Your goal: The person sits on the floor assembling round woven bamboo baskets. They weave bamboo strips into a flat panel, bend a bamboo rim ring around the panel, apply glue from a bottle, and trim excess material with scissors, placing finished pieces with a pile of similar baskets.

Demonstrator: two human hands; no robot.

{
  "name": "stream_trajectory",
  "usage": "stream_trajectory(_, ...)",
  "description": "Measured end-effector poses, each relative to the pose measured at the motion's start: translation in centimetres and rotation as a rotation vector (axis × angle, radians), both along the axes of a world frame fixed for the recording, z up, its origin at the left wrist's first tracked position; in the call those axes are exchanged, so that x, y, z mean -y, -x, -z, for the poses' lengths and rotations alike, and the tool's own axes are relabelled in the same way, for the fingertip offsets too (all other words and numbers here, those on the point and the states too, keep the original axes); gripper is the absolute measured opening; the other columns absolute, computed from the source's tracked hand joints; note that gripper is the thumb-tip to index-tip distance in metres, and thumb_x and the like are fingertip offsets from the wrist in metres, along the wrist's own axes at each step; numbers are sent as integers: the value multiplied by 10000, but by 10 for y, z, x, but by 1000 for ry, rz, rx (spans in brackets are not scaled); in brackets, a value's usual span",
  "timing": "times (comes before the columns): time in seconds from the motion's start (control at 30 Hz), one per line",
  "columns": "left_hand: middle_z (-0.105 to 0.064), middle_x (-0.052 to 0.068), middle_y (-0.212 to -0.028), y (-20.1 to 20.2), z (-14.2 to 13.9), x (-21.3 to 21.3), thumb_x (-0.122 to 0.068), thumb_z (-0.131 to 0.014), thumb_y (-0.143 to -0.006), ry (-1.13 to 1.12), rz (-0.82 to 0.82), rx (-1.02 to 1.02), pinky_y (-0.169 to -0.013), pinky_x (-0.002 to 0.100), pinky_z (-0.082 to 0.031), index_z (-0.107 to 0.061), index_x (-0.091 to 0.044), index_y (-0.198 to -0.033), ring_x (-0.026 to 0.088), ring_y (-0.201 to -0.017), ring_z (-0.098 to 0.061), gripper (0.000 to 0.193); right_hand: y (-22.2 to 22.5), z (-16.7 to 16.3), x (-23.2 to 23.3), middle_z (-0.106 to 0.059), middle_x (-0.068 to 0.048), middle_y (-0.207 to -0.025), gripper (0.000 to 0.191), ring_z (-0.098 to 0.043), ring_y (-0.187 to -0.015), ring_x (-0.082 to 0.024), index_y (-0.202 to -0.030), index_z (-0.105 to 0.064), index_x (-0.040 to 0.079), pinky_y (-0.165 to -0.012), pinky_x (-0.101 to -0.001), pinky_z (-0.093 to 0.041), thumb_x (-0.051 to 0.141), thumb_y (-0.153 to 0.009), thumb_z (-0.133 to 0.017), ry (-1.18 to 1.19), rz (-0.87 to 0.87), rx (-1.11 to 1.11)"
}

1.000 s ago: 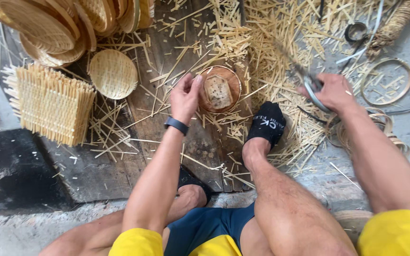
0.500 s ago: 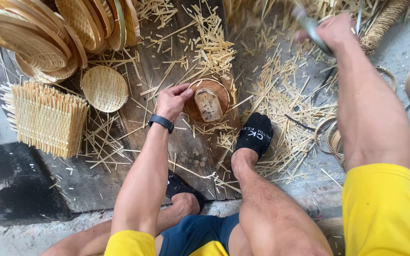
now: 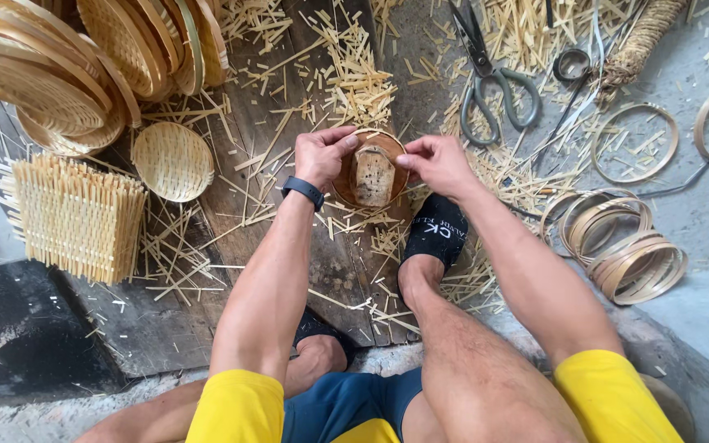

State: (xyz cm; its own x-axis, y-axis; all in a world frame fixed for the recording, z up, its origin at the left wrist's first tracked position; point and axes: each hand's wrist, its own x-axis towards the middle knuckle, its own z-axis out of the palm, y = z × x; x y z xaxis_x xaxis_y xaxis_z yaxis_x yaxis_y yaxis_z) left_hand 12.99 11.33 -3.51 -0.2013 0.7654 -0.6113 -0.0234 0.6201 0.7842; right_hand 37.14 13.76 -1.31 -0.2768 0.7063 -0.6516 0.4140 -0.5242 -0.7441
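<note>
Seated worker viewed from above, with yellow sleeves and dark blue shorts nearest the camera and the bare legs extending forward; the right foot in a black slide sandal (image 3: 434, 236) rests on the dark wooden boards (image 3: 322, 271) of the floor, just below the piece in hand, apparently to steady the working posture. Beyond the knees both forearms converge on a small round bamboo hoop (image 3: 371, 168) with a pale woven bamboo mat (image 3: 373, 176) seated inside it. The left hand (image 3: 322, 154), which carries a dark wristband (image 3: 303, 191), is curled closed around the hoop's left edge, thumb on the upper rim. The right hand (image 3: 436, 162) pinches the right edge between thumb and fingertips, the remaining fingers loosely bent. Gripping at opposite sides probably keeps the ring round while the mat sits inside; the hoop is held low over the boards, though contact with them cannot be judged. To the left lie a stack of square woven mats (image 3: 75, 217) and one small finished basket (image 3: 172, 160), with stacked larger trays (image 3: 84, 66) behind, evidently grouped within reach. To the right sit loose bamboo rings (image 3: 625, 254). Farthest away, large scissors (image 3: 490, 78) lie among scattered bamboo offcuts (image 3: 354, 66).
</note>
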Motion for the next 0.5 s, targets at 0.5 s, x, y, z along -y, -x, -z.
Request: stream_trajectory(0.5,-780,117,-1042,1,-4,21,-150,-745,-940,213,-361,249,-710,237,-568,-744,13,-1154,132,-813,-700,270,-12,-9,12,-739,-164,-917,227,-763,-773,-237,-1042,-662,-48,-704,-362,-671,117,-903,-733,555,277,-467)
